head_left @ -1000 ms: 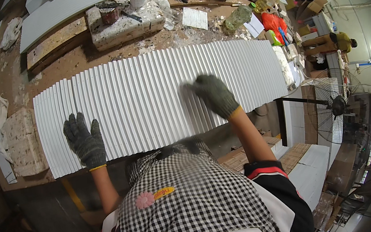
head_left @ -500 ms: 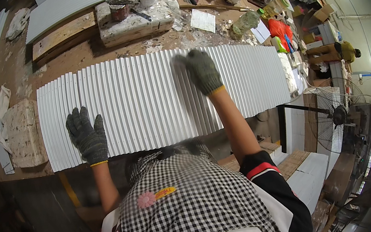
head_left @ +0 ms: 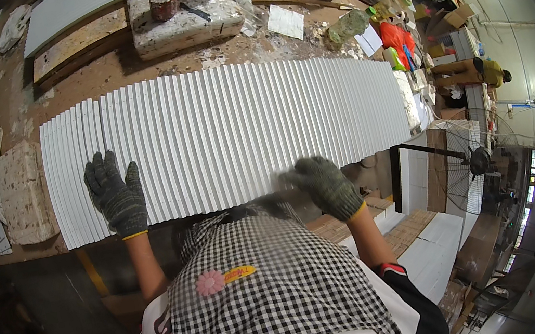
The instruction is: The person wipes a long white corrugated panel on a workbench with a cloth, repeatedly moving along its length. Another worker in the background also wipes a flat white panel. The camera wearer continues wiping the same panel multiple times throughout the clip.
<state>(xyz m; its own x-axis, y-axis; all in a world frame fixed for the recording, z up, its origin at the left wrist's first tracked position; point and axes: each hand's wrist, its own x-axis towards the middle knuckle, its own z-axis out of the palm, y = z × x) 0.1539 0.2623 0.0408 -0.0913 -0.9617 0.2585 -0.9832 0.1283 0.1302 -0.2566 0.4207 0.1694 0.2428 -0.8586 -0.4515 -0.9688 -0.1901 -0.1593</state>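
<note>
The white strips [head_left: 221,132] lie side by side in one broad row across the middle of the frame, running from centre left to centre right, their lower ends making a slightly uneven edge. Each one looks narrow and straight, so I judge it light and fairly stiff alone, with some bend along its length; the smooth, pale faces may slide against one another and could mark or chip at the ends. To lift one, I would take its edges near the lower end, or support it at both ends; for several, I would press them together from the sides.

My left grip [head_left: 116,196], in a dark knitted glove, rests at the row's lower left, palm down with the fingers spread over the strips. My right grip [head_left: 326,186], gloved alike, is at the lower edge right of centre, fingers curled; their tips blur, so I cannot tell whether they pinch anything.

Around the row, the stained brown counter [head_left: 3,103] carries a speckled block [head_left: 26,193] just beside its left end and a paint-spattered slab [head_left: 185,34] above, bearing a dark red pot [head_left: 166,8]. A white sheet [head_left: 286,22] lies at upper centre, and a red bag [head_left: 393,34] at upper right.
</note>
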